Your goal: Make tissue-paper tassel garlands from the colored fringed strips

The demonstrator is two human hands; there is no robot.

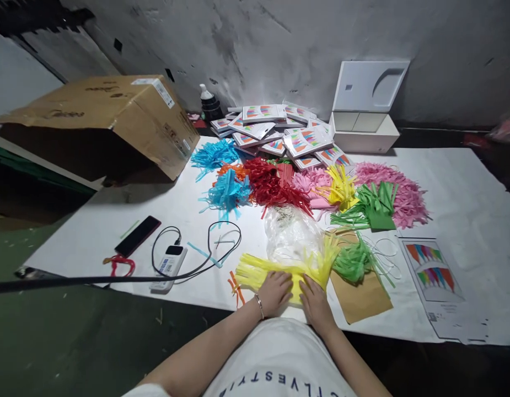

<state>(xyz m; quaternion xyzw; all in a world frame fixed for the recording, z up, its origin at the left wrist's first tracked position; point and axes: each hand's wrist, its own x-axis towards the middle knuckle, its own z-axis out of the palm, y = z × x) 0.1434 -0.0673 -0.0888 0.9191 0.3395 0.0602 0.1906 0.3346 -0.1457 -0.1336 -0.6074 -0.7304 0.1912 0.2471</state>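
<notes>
A sheet of yellow fringed tissue paper (261, 266) lies across the table's near edge, its cut strips fanning out at both ends. My left hand (275, 292), with a bracelet at the wrist, rests on the middle of it, palm down and fingers outstretched. Close beside it, my right hand (315, 300) lies on the same paper with fingers spread. Just beyond the yellow paper is a crumpled clear plastic bag (294, 231) with thin ties inside. To the right, a green tissue tassel (354, 263) sits on a brown paper sheet (362, 300).
Blue (227, 193), red (275, 184), pink (403, 196) and other fringed bundles line the middle. Behind them are piled printed packets (308, 140) and an open white box (364, 132). Left are a cardboard box (155, 124), phone (138, 236) and cabled power bank (168, 269). A printed card (443, 286) lies right.
</notes>
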